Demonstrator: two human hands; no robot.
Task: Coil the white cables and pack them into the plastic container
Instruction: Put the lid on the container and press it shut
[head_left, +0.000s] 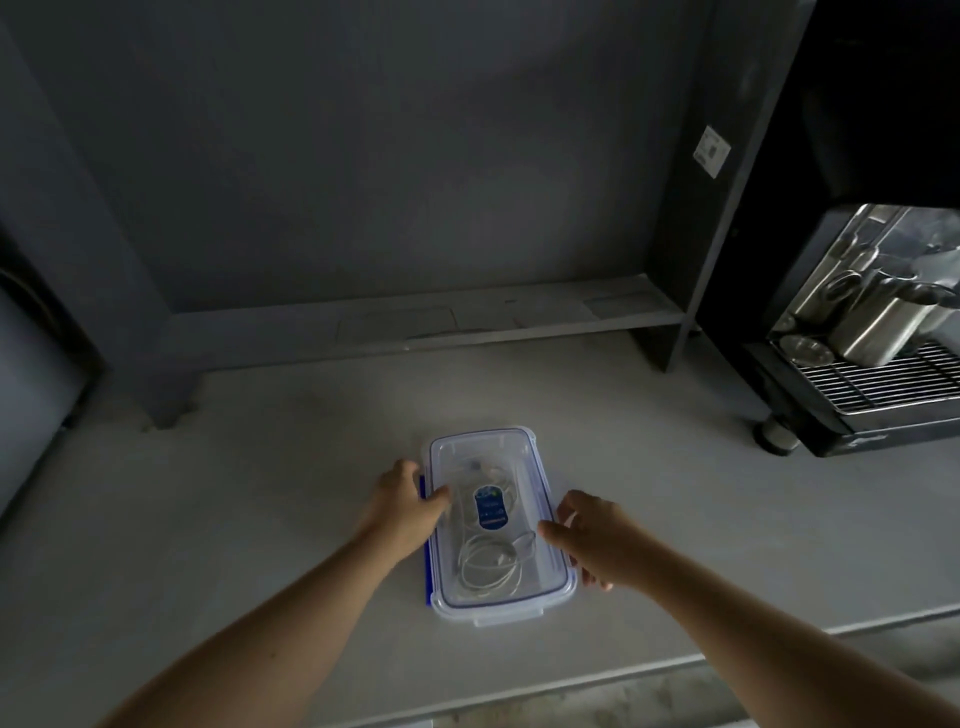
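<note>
A clear plastic container (545, 597) with a blue seal and a blue label lies flat on the pale counter, its lid on. Coiled white cables (485, 564) show through the lid, one coil near me and another further back. My left hand (402, 506) rests on the container's left long side, thumb on the lid, fingers at the blue side clip. My right hand (592, 535) grips the right long side, fingers curled over the edge there.
A black coffee machine (852, 291) with steel jugs on a wire drip tray stands at the right. A low grey shelf frame (415, 332) runs along the wall behind the container. The counter's front edge (571, 686) lies close to me.
</note>
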